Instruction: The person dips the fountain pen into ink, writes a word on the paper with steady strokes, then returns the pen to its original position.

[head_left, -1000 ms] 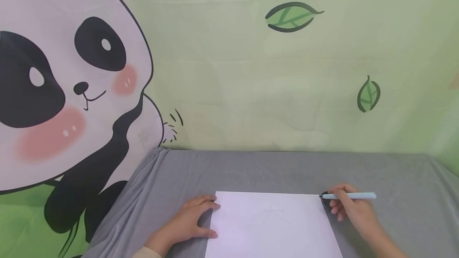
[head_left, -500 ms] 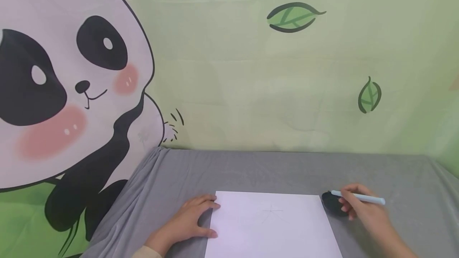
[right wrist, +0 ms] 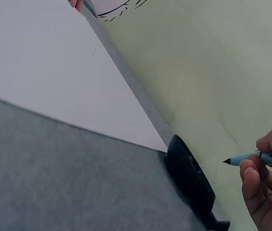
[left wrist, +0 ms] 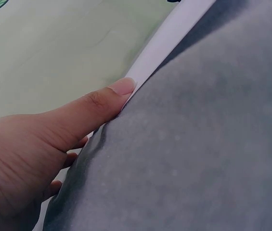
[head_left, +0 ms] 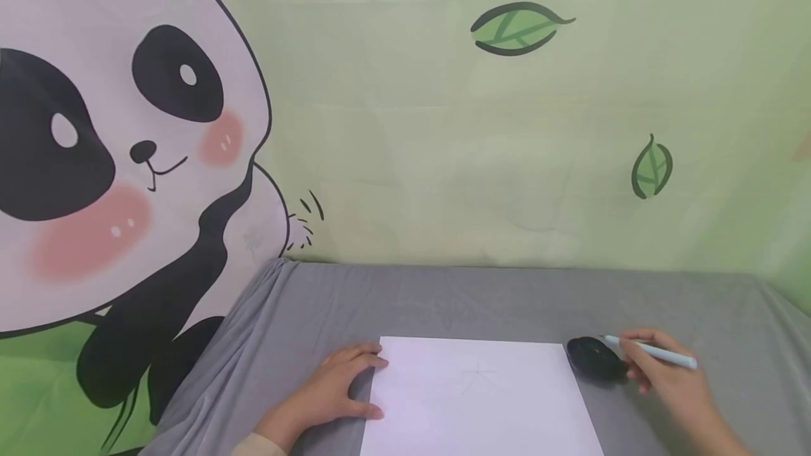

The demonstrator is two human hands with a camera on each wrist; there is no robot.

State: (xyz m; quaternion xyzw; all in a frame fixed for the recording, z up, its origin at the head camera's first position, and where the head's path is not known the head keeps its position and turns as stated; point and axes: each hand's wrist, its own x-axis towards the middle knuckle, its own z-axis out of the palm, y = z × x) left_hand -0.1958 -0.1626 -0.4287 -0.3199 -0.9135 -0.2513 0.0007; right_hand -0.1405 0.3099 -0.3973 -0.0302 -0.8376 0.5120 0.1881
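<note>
My right hand [head_left: 674, 378] pinches a light-blue pen [head_left: 671, 355] between thumb and fingers. In the right wrist view the pen [right wrist: 244, 160] points its dark, tapered tip leftward, apart from both paper and dish. Just left of this hand, a small black dish [head_left: 594, 359] sits by the paper's top right corner; a short handle-like piece juts from the dish [right wrist: 186, 168]. Faint thin strokes [head_left: 478, 373], crossing and branching, mark the white paper [head_left: 469, 421] near its top. With spread fingers my left hand [head_left: 323, 396] rests along the left edge; its thumb [left wrist: 123, 86] touches the paper.
Grey cloth [head_left: 437, 301] covers the table and falls in folds at the left. Behind stands a pale green backdrop [head_left: 405, 160] printed with a panda [head_left: 190, 146] and leaves.
My right hand has drawn back rightward with the pen, away from the paper's corner and the black dish, leaving more of the dish visible. The left hand has stayed in place.
</note>
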